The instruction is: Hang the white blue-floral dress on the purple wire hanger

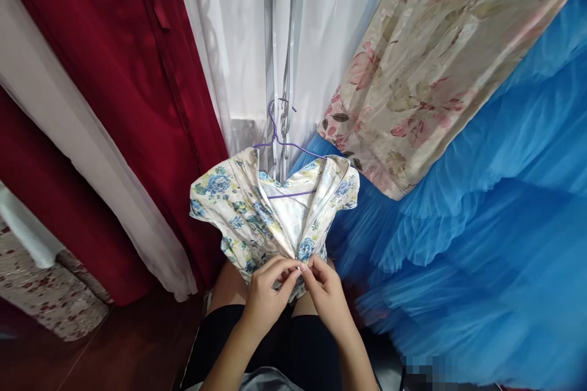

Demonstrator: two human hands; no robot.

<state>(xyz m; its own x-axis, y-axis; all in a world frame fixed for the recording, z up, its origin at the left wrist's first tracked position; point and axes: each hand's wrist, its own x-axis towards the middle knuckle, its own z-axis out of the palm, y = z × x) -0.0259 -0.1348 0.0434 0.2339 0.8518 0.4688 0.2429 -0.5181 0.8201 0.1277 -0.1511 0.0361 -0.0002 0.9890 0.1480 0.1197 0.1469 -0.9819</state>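
Observation:
A short-sleeved white blouse (245,208) with blue and yellow-green flowers hangs in front of me on a thin purple wire hanger (300,148). Its neckline falls open in a V, showing the pale inside. At the lower front, where the two edges meet, my left hand (270,287) pinches the cloth between thumb and forefinger. Beside it, fingertips nearly touching, my right hand (323,287) pinches the other front edge. A small white speck, maybe a button, shows between the fingertips; it is too small to be sure.
The hanger's hook is by a grey metal upright with a chain (285,116). Dark red cloth (137,85) and white drapes hang on the left. On the right hang a beige floral cloth (413,73) and a ruffled blue tulle skirt (481,226). Dark tiled floor (123,342) shows lower left.

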